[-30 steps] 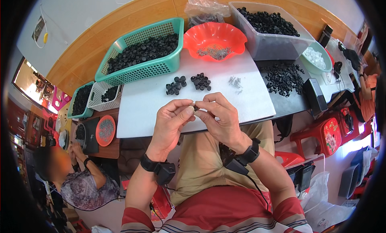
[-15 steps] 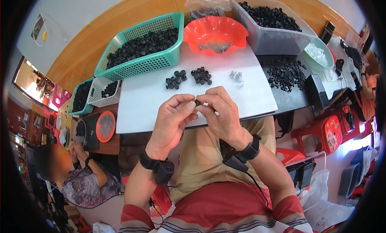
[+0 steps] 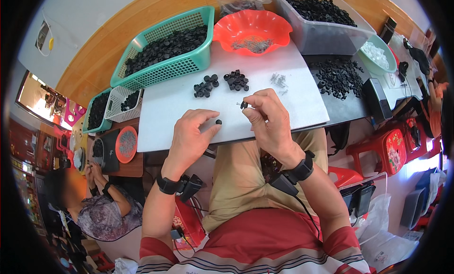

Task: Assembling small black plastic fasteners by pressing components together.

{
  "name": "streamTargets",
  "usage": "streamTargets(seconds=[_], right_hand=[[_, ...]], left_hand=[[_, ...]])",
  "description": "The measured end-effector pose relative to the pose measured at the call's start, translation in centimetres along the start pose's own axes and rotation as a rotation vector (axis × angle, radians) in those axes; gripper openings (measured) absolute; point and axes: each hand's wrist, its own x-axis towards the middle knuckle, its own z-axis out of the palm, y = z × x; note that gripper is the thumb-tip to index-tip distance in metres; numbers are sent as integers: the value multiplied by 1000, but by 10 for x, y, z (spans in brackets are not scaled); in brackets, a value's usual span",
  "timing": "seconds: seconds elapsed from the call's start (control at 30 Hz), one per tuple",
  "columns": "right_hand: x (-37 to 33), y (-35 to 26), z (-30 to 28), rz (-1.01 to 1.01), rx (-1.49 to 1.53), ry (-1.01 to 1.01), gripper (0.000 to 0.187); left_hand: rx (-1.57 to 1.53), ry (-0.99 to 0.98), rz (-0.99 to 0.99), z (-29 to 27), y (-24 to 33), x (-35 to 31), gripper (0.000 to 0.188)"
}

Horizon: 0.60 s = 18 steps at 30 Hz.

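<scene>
My left hand [image 3: 189, 136] is over the near part of the white board [image 3: 165, 108], thumb and forefinger apart. A small black cap-like part [image 3: 218, 122] sits at the gap between those fingertips, apparently on the board. My right hand [image 3: 269, 123] pinches another small black part [image 3: 244, 105], from which a thin metal piece [image 3: 238, 104] sticks out to the left. Beyond my hands lie two small heaps of black parts, a left heap [image 3: 205, 86] and a right heap [image 3: 236, 80]. Small metal pieces [image 3: 279, 79] are scattered to their right.
Behind the board stand a green basket [image 3: 165, 68] of black parts, a red wavy bowl [image 3: 227, 30] of metal pieces and a clear bin [image 3: 326, 38]. Loose black parts [image 3: 336, 78] cover the dark surface at right. Another person [image 3: 109, 212] works at left, beside an orange plate [image 3: 132, 156].
My hands have come apart from their joint hold. The left moved left and its fingers parted; the right moved up and right with a black part. The black part near my left fingertips is now visible.
</scene>
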Motion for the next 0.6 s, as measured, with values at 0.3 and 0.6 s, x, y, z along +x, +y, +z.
streamTargets(seconds=[0.3, 0.6], right_hand=[[-4, 7, -2, 95, 99, 24, 23], [-6, 8, -4, 135, 112, 36, 22]], left_hand=[[-7, -25, -1, 3, 3, 4, 21], [109, 60, 175, 13, -3, 19, 20]])
